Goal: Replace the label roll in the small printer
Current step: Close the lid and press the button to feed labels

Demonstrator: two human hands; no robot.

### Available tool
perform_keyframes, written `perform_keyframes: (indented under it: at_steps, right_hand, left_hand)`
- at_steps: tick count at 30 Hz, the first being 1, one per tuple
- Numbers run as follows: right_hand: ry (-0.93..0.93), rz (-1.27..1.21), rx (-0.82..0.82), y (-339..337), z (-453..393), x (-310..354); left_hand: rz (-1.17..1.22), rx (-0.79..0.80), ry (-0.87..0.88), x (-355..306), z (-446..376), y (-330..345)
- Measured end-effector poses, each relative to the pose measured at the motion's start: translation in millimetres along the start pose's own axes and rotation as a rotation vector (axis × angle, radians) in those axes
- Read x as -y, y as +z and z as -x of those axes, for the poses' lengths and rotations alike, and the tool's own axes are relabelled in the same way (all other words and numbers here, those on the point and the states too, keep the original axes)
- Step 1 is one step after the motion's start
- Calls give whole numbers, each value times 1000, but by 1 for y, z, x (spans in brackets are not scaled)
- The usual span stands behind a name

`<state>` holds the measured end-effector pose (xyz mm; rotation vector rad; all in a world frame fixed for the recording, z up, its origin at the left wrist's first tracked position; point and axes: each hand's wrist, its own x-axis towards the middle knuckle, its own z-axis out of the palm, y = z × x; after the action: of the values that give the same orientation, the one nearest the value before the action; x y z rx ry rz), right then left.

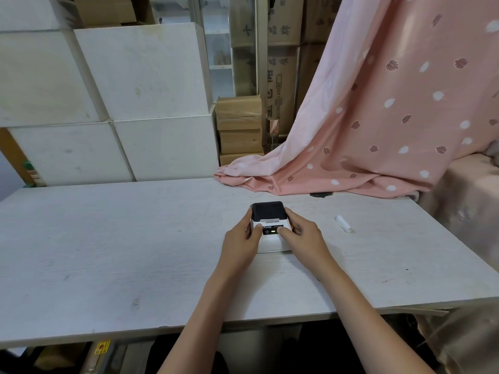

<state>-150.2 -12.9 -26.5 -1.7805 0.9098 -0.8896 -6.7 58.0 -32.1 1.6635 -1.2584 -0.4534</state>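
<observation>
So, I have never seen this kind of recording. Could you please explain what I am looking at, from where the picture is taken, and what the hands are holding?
There is no machine arm here. A person works with two bare hands, and the one picture comes from a camera worn on the head, looking forward and down. That is why you see the forearms reaching away from you.

The left hand and the right hand hold a small printer, white with a black lid, one on each side. Its lid looks closed and a small light glows on its front panel. It stands on a pale table.

To the right of the printer, apart from it, lies a small white object, perhaps a label roll or strip; I cannot tell. A pink cloth drapes onto the table's far edge.
</observation>
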Motion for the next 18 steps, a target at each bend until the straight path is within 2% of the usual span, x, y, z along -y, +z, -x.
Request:
perform_keyframes:
  at_steps: [18]
  right_hand:
    - [-6, 8, -12, 2, 0, 0]
  left_hand:
    - [-32, -26, -26, 7, -5, 3]
